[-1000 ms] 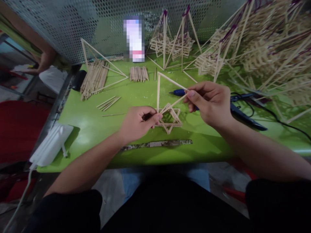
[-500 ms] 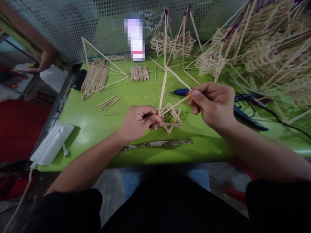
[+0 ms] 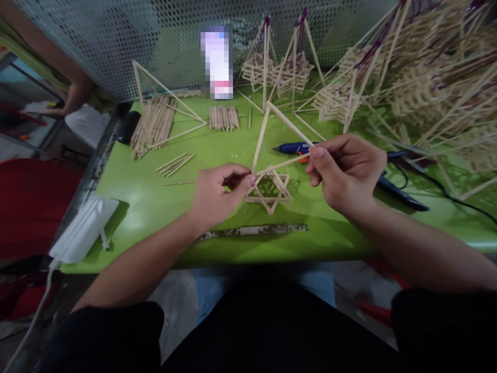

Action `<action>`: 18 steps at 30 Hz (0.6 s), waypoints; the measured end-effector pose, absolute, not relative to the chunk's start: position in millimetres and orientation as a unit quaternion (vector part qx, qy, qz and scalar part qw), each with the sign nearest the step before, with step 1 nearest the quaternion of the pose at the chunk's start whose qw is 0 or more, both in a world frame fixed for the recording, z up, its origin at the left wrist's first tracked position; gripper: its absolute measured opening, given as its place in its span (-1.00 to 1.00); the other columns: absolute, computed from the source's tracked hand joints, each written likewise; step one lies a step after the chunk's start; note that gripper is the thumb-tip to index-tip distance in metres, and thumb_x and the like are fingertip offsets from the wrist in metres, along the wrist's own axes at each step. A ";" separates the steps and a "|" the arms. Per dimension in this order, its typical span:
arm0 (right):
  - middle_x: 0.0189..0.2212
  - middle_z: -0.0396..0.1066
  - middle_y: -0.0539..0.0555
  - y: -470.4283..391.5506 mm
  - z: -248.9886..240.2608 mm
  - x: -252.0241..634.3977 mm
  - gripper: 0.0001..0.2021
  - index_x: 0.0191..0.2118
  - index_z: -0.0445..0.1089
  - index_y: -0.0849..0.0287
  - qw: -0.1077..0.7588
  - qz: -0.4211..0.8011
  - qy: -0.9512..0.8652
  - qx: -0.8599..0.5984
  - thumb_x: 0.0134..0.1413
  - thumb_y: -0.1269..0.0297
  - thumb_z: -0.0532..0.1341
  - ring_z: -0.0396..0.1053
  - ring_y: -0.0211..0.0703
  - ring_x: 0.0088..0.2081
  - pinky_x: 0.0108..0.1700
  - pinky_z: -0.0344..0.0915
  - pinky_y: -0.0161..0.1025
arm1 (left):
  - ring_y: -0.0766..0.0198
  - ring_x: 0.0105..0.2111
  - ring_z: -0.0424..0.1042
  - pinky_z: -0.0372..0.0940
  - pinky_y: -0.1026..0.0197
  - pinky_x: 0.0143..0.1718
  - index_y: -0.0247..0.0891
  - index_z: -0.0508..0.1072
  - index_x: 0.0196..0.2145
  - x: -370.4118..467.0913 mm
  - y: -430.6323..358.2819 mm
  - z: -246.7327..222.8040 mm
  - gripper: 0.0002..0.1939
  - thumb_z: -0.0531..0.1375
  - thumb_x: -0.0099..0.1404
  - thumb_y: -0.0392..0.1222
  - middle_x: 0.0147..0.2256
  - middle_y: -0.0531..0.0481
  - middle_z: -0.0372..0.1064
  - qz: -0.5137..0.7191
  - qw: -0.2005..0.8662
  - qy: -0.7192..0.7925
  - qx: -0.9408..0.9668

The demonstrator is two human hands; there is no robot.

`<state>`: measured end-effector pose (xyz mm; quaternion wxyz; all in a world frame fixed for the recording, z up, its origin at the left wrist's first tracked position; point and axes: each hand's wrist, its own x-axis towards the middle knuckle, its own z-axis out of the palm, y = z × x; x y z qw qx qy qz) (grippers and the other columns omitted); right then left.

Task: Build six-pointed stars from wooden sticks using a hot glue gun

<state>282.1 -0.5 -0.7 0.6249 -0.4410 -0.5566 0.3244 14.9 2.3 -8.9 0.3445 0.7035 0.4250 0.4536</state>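
Both hands grip a triangle of thin wooden sticks point(image 3: 289, 123), raised above the table with one corner pointing away from me. My left hand point(image 3: 220, 192) pinches its left corner between thumb and fingers. At the right corner, my right hand point(image 3: 345, 171) pinches the stick ends. Just below the triangle, a star-shaped frame of stacked sticks point(image 3: 271, 199) rests on the table, partly hidden by my left fingers. Behind my right hand lies a blue glue gun point(image 3: 291, 148) with an orange trigger, its handle partly covered by that hand.
The green table point(image 3: 155, 207) holds a stick bundle point(image 3: 153, 124), a short-stick pile point(image 3: 223, 118), loose sticks point(image 3: 175, 165), a flat strip point(image 3: 254, 229) and a white power strip point(image 3: 85, 228). Finished stick frames point(image 3: 427, 88) crowd the right. A lit phone point(image 3: 217, 62) leans behind. Another person's arm point(image 3: 73, 88) is far left.
The triangle and my right hand have shifted slightly to the right. My left hand's fingers have closed in around the left corner, and more of the glue gun shows.
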 end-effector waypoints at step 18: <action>-0.51 0.54 0.00 -0.8 3.4 279.7 -0.65 -0.30 0.63 -0.06 0.648 0.298 -0.549 -0.436 0.34 -0.17 0.56 0.29 -0.22 -0.61 -0.59 0.26 -0.12 | 0.24 -0.47 0.67 0.61 0.24 -0.40 -0.25 0.79 -0.18 13.5 3.9 -10.9 -0.73 0.50 0.49 0.04 -0.34 -0.11 0.75 0.444 0.427 0.431 0.660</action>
